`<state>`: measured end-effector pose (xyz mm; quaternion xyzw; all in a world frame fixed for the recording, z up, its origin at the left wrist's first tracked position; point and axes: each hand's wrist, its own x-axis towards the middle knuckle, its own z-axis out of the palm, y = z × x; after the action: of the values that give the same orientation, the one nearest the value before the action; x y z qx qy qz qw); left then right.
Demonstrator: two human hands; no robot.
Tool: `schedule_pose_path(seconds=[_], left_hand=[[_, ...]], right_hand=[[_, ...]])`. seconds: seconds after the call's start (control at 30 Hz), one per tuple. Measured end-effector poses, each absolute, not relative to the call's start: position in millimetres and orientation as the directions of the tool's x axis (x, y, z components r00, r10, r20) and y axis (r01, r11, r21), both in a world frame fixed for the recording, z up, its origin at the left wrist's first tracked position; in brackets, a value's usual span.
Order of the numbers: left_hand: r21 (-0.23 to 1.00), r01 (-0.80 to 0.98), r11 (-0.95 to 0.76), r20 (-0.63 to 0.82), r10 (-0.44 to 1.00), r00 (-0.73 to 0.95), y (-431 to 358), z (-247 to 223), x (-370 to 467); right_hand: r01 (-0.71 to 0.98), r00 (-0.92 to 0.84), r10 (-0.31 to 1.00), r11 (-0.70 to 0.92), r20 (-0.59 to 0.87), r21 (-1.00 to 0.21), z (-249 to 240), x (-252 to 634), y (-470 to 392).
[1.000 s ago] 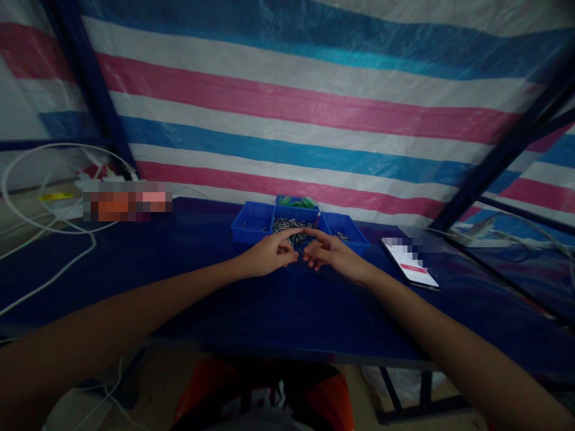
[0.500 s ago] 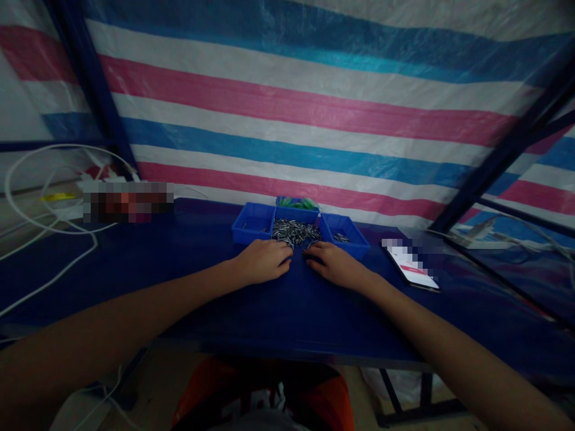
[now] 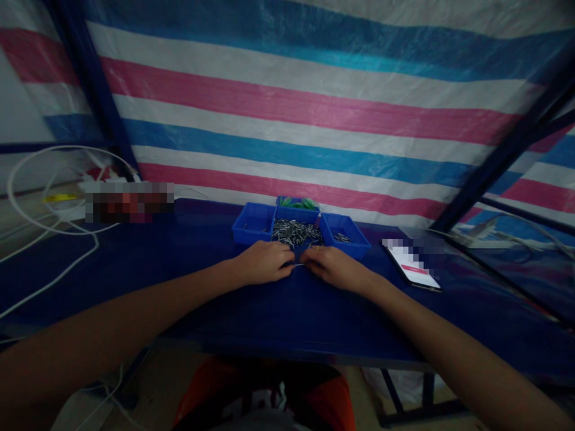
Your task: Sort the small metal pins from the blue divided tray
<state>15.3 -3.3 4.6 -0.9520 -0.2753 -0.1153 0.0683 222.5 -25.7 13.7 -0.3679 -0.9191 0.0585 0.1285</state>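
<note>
A thin silvery metal pin [image 3: 298, 264] spans the small gap between my two hands, just above or on the blue table. My left hand [image 3: 268, 262] is closed, its fingertips pinching the pin's left end. From the other side, my right hand [image 3: 335, 267] has its thumb and fingers closed at the right end; the exact grip is partly hidden. Right behind both hands lies a heap of thin, dark and silver metal pins [image 3: 296, 231]. Blue bins flank it: the left bin [image 3: 254, 222] holds a few pins, the right bin [image 3: 354, 244] a small bunch.
Behind the heap, a blue bin [image 3: 298, 212] holds green pieces. A lit phone [image 3: 411, 266] lies on the blue table [image 3: 278, 317] to the right. White cables [image 3: 92, 245] and a blurred-out object [image 3: 130, 202] are at the left. Striped sheeting [image 3: 314, 137] hangs behind.
Both hands have come slightly closer together and drawn back a little from the heap. A thin pin now shows between their fingertips.
</note>
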Motion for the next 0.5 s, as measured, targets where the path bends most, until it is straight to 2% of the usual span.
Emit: schedule_pose_path(seconds=[0.5], left_hand=[[-0.068, 0.538, -0.840, 0.263, 0.505, 0.822, -5.6, 7.3, 16.2]], right_hand=[[0.610, -0.717, 0.652, 0.758, 0.246, -0.232, 19.4, 220.8, -30.1]])
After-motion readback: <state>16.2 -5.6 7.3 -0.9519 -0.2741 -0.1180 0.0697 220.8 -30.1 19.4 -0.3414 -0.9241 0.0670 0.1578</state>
